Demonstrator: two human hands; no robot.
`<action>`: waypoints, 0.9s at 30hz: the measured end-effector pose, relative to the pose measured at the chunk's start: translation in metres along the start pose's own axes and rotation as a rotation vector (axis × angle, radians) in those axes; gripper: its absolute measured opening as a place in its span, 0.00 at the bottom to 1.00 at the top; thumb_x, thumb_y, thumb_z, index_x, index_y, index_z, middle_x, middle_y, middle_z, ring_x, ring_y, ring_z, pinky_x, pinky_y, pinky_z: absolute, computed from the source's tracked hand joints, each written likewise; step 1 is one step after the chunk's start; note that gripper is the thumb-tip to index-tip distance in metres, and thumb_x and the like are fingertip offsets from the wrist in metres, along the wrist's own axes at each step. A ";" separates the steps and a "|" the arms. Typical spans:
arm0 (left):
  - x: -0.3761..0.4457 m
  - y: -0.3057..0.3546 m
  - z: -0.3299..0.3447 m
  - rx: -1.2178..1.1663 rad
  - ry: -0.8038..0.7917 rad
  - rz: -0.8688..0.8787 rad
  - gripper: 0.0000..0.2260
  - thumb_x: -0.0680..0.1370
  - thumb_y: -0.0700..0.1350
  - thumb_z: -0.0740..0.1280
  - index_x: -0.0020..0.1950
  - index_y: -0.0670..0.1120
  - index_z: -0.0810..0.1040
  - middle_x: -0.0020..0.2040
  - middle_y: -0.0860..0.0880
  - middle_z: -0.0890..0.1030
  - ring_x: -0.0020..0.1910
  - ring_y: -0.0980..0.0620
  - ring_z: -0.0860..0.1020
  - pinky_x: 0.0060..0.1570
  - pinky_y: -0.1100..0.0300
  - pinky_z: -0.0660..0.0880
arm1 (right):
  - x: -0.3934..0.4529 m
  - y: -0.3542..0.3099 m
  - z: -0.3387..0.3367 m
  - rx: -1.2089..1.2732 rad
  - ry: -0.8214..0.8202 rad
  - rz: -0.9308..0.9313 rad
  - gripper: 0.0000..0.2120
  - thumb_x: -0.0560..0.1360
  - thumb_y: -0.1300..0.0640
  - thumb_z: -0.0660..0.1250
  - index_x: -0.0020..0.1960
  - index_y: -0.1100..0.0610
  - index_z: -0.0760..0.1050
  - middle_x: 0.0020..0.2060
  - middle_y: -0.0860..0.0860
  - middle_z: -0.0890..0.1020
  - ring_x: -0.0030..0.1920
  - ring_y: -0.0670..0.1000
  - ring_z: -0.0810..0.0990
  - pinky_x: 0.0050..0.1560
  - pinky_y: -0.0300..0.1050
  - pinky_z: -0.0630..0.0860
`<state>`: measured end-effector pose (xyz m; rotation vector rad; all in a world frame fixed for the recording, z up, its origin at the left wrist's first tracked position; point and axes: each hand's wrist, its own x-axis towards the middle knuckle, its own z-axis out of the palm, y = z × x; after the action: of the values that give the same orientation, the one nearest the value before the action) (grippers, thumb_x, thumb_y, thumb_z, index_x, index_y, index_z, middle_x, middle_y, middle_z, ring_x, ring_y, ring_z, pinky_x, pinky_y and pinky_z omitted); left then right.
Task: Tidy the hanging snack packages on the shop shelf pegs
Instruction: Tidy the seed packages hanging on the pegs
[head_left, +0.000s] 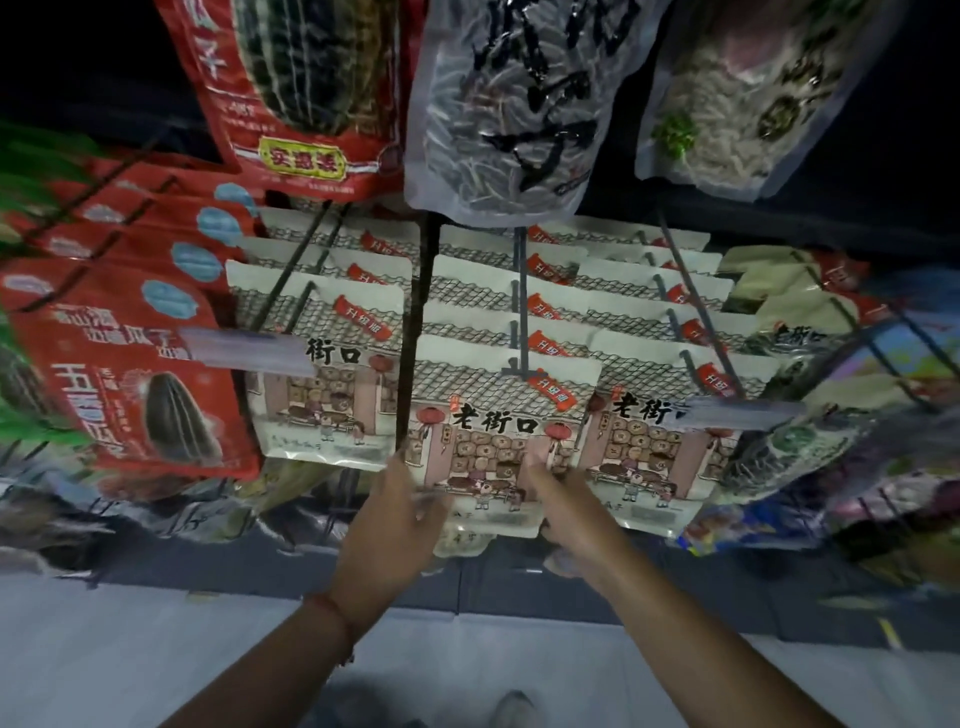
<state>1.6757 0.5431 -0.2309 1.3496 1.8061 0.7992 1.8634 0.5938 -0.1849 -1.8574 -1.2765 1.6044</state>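
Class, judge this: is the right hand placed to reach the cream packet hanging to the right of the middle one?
Probably yes: the right hand is beside that right cream packet, with nothing between them.

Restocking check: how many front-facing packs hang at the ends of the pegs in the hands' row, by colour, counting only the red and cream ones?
Red pack: 1
Cream packs: 3, namely left, middle held by both hands, right
Total: 4

A single head-worn wide-angle camera looks forward and down, close to the shelf pegs (521, 291). Hanging snack packages (501, 431) fill the view; the floor (130, 649) shows below.
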 end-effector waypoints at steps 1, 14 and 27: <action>-0.004 0.001 -0.006 0.061 0.036 0.030 0.25 0.76 0.60 0.64 0.69 0.53 0.60 0.63 0.52 0.71 0.54 0.51 0.78 0.50 0.52 0.79 | -0.003 0.000 -0.002 -0.001 0.014 0.000 0.28 0.76 0.33 0.58 0.68 0.49 0.65 0.64 0.47 0.71 0.65 0.56 0.73 0.59 0.57 0.75; -0.027 0.077 0.006 0.683 0.061 0.724 0.28 0.74 0.54 0.67 0.73 0.51 0.65 0.76 0.44 0.62 0.74 0.41 0.63 0.71 0.44 0.60 | -0.063 0.019 -0.070 -0.742 0.309 -0.440 0.31 0.78 0.39 0.60 0.77 0.46 0.55 0.78 0.45 0.51 0.78 0.50 0.49 0.73 0.54 0.59; -0.012 0.124 0.075 0.897 0.063 0.750 0.32 0.68 0.52 0.72 0.71 0.49 0.69 0.77 0.41 0.60 0.76 0.39 0.60 0.69 0.43 0.55 | -0.061 0.035 -0.146 -0.965 0.245 -0.424 0.40 0.80 0.39 0.56 0.71 0.39 0.24 0.73 0.40 0.29 0.77 0.52 0.34 0.75 0.54 0.46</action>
<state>1.8036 0.5670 -0.1674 2.6971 1.7578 0.3469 2.0149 0.5655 -0.1354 -1.9368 -2.3553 0.5130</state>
